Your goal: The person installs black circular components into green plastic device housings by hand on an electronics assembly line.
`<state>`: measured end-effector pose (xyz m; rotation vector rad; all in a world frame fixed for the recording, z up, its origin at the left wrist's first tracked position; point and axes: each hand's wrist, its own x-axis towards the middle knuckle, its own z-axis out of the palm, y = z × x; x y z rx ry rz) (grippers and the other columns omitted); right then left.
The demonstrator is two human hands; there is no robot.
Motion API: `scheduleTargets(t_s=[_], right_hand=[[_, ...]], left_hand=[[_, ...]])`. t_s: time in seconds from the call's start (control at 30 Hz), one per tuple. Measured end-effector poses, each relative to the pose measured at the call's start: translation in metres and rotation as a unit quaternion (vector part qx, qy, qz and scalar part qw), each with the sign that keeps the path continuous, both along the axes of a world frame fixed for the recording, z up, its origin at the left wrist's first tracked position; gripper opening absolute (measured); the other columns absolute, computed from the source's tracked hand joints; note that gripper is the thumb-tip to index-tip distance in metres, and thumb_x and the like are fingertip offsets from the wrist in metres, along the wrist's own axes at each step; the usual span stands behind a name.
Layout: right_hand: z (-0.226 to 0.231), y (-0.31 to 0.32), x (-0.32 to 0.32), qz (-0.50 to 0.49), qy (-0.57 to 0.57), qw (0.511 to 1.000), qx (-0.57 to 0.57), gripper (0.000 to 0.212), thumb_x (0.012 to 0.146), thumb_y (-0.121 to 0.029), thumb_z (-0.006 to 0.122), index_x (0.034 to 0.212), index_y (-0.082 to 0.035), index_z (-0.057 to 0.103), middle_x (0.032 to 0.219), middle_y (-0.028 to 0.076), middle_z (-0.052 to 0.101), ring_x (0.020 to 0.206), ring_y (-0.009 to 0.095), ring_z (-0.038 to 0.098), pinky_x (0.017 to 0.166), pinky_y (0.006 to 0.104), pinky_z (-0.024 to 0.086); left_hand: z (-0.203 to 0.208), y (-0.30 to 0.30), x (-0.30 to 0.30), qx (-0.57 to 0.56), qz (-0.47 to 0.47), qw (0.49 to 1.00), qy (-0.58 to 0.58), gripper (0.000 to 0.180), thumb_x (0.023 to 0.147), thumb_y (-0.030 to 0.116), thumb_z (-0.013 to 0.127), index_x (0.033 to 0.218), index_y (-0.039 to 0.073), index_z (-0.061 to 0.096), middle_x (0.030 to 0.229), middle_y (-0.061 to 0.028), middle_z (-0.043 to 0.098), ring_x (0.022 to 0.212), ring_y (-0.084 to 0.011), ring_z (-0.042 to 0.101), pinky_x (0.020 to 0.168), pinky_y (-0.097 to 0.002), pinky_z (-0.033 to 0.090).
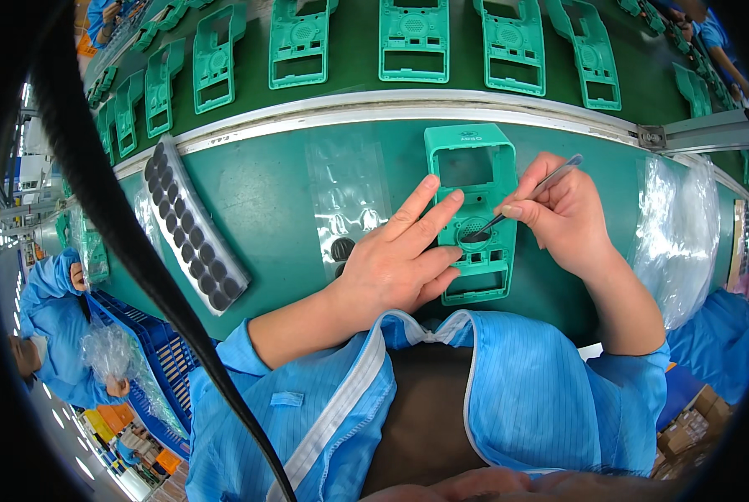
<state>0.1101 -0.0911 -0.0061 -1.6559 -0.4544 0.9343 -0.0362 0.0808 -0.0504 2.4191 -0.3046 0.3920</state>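
Lettering [468,138] on a green plastic housing [480,201], left hand [391,258] splayed over it, right hand [564,219] pinching a slim grey tool [554,176], white metal rail [374,110] beyond the fingertips

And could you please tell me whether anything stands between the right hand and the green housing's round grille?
Only the slim tool in the right hand and the black disc at its tip, over the grille. The left hand lies over the left edge of the green housing, outside that path.
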Motion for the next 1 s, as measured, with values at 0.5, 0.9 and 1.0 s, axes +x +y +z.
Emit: scheduleTargets(t_s=[0.5, 0.9, 1.0], right_hand=[[-0.003, 0.0, -0.001, -0.005, -0.012, 1.0, -0.004, 0.014, 0.082, 0.002, 0.062, 0.079, -0.004, 0.05, 0.063, -0.002, 0.052, 0.053, 0.0, 0.043, 0.045, 0.0182, 0.031], [-0.007, -0.001, -0.005, -0.003, -0.044, 0.999, 0.019, 0.012, 0.082, 0.002, 0.062, 0.079, -0.003, 0.051, 0.061, -0.002, 0.052, 0.052, 0.0, 0.043, 0.045, 0.0183, 0.031], [-0.011, -0.002, -0.005, -0.005, -0.05, 0.998, 0.032, 0.012, 0.082, 0.002, 0.062, 0.079, -0.003, 0.051, 0.061, -0.002, 0.052, 0.052, 0.0, 0.044, 0.045, 0.0183, 0.032]], left_hand=[[0.0, 0.001, 0.0, 0.008, -0.001, 1.0, 0.007, 0.025, 0.06, 0.012, 0.076, 0.084, 0.012, 0.069, 0.129, -0.0156, 0.049, 0.124, -0.0402, 0.04, 0.087, -0.0382, 0.05], [-0.001, -0.004, 0.0, 0.066, 0.015, 0.998, 0.013, 0.03, 0.065, 0.014, 0.072, 0.094, 0.02, 0.069, 0.134, -0.0131, 0.043, 0.127, -0.0376, 0.036, 0.09, -0.0391, 0.047], [-0.002, -0.006, 0.0, 0.086, 0.028, 0.996, 0.005, 0.029, 0.067, 0.015, 0.071, 0.095, 0.023, 0.069, 0.135, -0.011, 0.044, 0.127, -0.036, 0.036, 0.087, -0.0377, 0.046]])
